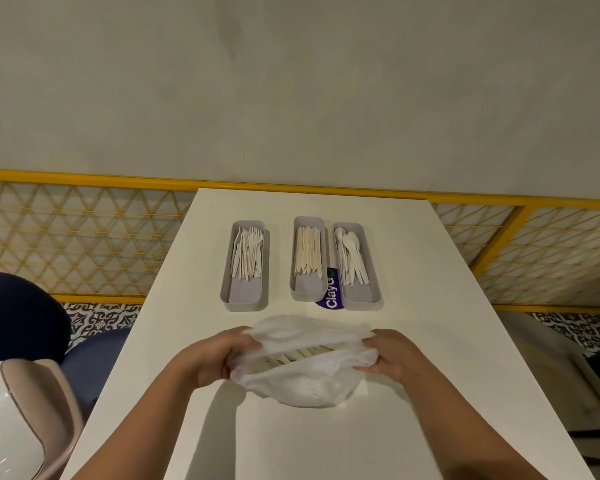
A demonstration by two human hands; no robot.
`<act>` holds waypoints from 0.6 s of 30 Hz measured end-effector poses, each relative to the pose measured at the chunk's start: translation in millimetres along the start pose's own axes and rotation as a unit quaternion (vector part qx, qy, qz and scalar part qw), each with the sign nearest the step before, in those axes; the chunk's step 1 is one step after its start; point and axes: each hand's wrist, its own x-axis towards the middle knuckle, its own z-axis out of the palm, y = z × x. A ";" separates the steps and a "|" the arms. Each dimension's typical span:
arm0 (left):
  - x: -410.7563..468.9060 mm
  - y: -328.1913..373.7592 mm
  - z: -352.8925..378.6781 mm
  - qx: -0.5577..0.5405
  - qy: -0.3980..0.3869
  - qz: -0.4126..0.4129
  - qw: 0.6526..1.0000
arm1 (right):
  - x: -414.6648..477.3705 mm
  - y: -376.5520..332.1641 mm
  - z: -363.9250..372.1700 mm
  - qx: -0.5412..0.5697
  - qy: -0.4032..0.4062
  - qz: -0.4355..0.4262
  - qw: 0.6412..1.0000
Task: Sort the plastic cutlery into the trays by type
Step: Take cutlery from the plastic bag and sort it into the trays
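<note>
A white plastic bag point(305, 382) lies on the white table point(291, 441) in front of me, its mouth pulled wide so that several pale cutlery pieces point(291, 356) show inside. My left hand point(212, 355) grips the bag's left edge and my right hand point(392, 353) grips its right edge. Beyond the bag stand three grey trays in a row: the left tray point(244, 296) holds forks, the middle tray point(307, 292) holds knives, and the right tray point(361, 296) holds spoons.
A purple sticker point(331, 299) lies between the middle and right trays. A white and beige chair point(18, 420) and a dark blue seat point(14, 313) stand left of the table. A yellow lattice railing point(84, 237) runs behind.
</note>
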 end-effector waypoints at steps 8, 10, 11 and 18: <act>8.5 -1.0 11.0 -0.055 0.107 0.047 0.992 | -12.7 -23.9 11.6 0.152 -0.046 0.022 0.987; 8.6 0.8 1.4 -0.217 0.102 0.045 0.970 | -14.6 -20.0 9.3 0.036 -0.069 0.034 0.996; 8.6 1.1 -3.9 -0.290 0.096 0.035 0.952 | -16.0 -18.3 9.8 -0.050 -0.044 0.050 0.997; 13.0 -19.4 -8.3 -0.393 0.083 -0.049 0.915 | 2.0 1.0 -1.2 0.163 -0.012 0.060 0.985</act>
